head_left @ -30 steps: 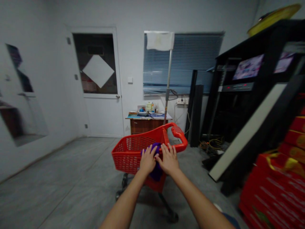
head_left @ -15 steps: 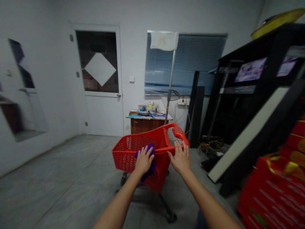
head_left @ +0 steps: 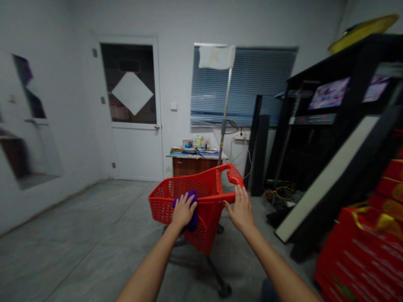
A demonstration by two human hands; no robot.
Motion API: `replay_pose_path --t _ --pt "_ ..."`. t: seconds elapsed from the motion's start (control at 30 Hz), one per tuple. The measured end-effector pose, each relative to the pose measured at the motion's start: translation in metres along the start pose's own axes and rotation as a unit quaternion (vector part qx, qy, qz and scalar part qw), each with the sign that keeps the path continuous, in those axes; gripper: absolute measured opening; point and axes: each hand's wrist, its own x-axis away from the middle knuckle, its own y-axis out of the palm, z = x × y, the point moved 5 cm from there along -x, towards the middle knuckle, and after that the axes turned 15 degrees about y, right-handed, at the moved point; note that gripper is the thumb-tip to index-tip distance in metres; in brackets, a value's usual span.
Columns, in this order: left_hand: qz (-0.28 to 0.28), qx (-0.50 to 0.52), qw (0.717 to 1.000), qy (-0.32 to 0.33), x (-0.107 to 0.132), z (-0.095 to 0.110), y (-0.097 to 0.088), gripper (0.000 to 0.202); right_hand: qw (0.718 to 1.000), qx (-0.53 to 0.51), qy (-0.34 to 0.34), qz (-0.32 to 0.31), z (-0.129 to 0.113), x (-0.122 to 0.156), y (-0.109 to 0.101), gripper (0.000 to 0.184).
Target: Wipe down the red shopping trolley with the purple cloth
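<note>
A red plastic shopping cart (head_left: 209,235) stands in front of me on dark legs with casters. Over the near side rim of its basket lies a purple cloth (head_left: 192,221), draped down the outside. My left hand (head_left: 183,209) is closed on this cloth, pressing it against the rim with the fingers over the top. At the cart's right end, my right hand (head_left: 242,209) grips the corner by the red handle (head_left: 235,176), thumb apart beside the rim. The undersides of both palms are hidden.
A small wooden desk (head_left: 185,166) with bottles and papers stands behind the cart, near a pole with a white flag-like head (head_left: 216,57). At right are a black rack (head_left: 365,58), a leaning pale panel (head_left: 327,178) and stacked red boxes (head_left: 362,251). A white door (head_left: 137,153) is at back left.
My left hand has slid a little leftward along the basket rim with the purple cloth. The right hand stays at the handle corner, shifted only slightly.
</note>
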Motion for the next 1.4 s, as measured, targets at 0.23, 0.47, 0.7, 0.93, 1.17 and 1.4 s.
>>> replay_pose_path --t 0.23,0.47,0.7,0.93,1.17,1.4 --pt "0.034 0.061 0.994 0.079 -0.014 0.072 -0.011 0.057 0.999 -0.026 -0.015 0.04 -0.026 0.019 0.005 0.086" --pt "0.022 0.045 0.998 0.033 -0.01 0.018 -0.014 0.051 0.998 -0.047 -0.031 0.006 -0.015 0.011 0.003 0.072" --pt "0.058 0.076 0.995 0.023 -0.013 0.033 -0.021 0.053 0.997 -0.078 -0.008 0.01 -0.035 0.018 0.012 0.077" --pt "0.069 0.074 0.992 0.081 -0.015 0.046 -0.034 0.048 0.994 -0.09 -0.043 -0.035 -0.037 0.008 0.016 0.065" --pt "0.059 0.06 0.996 0.006 -0.007 0.008 -0.03 0.049 0.987 -0.091 -0.05 -0.12 -0.024 -0.025 0.039 0.059" --pt "0.105 0.063 0.987 0.107 -0.002 0.054 -0.036 0.048 0.993 -0.089 -0.025 -0.069 -0.036 -0.011 0.044 0.063"
